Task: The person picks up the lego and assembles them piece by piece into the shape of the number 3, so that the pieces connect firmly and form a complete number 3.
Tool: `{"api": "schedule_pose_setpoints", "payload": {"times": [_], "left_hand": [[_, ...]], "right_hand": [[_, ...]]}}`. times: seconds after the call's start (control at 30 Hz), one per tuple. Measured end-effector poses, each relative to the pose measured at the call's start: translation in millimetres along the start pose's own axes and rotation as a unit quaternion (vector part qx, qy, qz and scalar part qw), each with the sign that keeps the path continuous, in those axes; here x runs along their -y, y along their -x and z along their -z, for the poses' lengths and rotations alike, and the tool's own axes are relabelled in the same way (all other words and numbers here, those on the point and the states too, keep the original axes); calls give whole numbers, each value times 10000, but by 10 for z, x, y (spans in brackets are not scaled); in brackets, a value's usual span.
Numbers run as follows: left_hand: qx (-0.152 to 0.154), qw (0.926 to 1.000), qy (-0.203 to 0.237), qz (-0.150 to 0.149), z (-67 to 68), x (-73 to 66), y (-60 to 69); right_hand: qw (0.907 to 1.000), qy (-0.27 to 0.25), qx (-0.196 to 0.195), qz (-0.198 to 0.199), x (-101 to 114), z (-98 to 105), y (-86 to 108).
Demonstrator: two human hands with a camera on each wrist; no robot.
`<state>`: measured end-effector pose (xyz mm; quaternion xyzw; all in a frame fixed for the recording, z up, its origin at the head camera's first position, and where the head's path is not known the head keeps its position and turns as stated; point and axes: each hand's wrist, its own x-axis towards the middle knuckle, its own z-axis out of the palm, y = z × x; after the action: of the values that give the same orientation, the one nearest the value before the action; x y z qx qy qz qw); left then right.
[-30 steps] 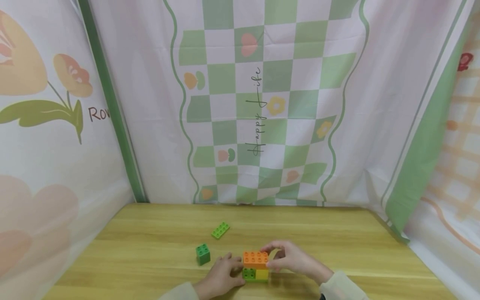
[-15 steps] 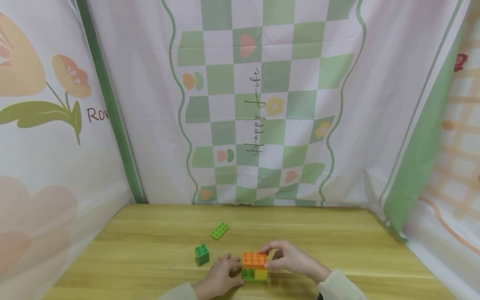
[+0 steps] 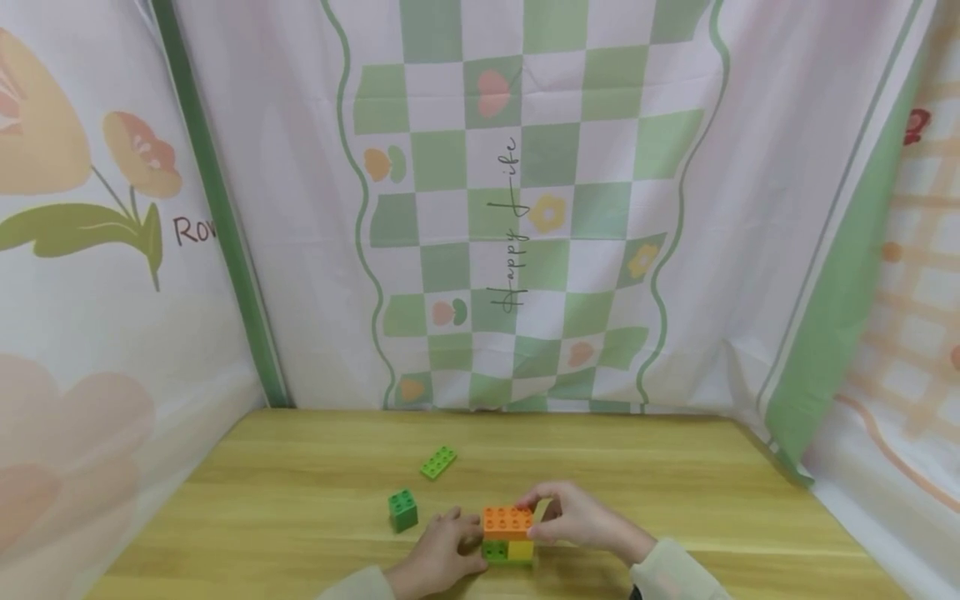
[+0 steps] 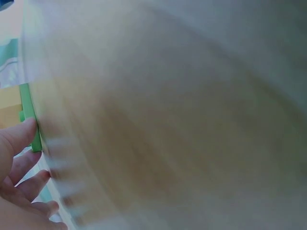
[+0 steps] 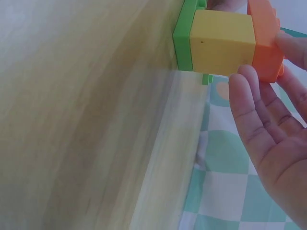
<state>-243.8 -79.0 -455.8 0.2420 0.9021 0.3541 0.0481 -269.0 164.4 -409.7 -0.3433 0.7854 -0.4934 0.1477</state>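
Note:
An orange building brick (image 3: 507, 522) sits on top of a yellow brick (image 3: 521, 551), which stands on the right part of a light green plate (image 3: 495, 552). My right hand (image 3: 579, 521) pinches the orange brick at its right end, thumb in front and fingers behind. In the right wrist view the yellow brick (image 5: 223, 43) meets the orange one with no gap showing. On the left side, my left hand (image 3: 441, 553) holds the green plate's end with thumb and fingers; the left wrist view shows that plate (image 4: 29, 108) between them. Studs on the plate's left part are bare.
A dark green brick (image 3: 402, 511) stands on the wooden table (image 3: 315, 492), left of my left hand. Farther back lies a lime green plate (image 3: 438, 462) with studs up. A printed curtain (image 3: 495, 250) hangs behind the table, and cloth hangs at both sides.

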Motion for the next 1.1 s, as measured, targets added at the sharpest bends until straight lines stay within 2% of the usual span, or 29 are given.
{"api": "schedule_pose_setpoints", "payload": {"times": [0.4, 0.67, 0.87, 1.1], "left_hand": [[18, 10000, 51, 24, 6, 2, -3], [4, 10000, 60, 75, -9, 20, -12], [-84, 9999, -32, 129, -21, 31, -20], [-65, 9998, -30, 165, -16, 24, -17]], "right_hand": [[9997, 77, -208, -48, -42, -50, 15], [9986, -388, -363, -77, -71, -111, 60], [9942, -846, -549, -363, -73, -136, 79], [9923, -1082, -482, -370, -127, -125, 90]]}}
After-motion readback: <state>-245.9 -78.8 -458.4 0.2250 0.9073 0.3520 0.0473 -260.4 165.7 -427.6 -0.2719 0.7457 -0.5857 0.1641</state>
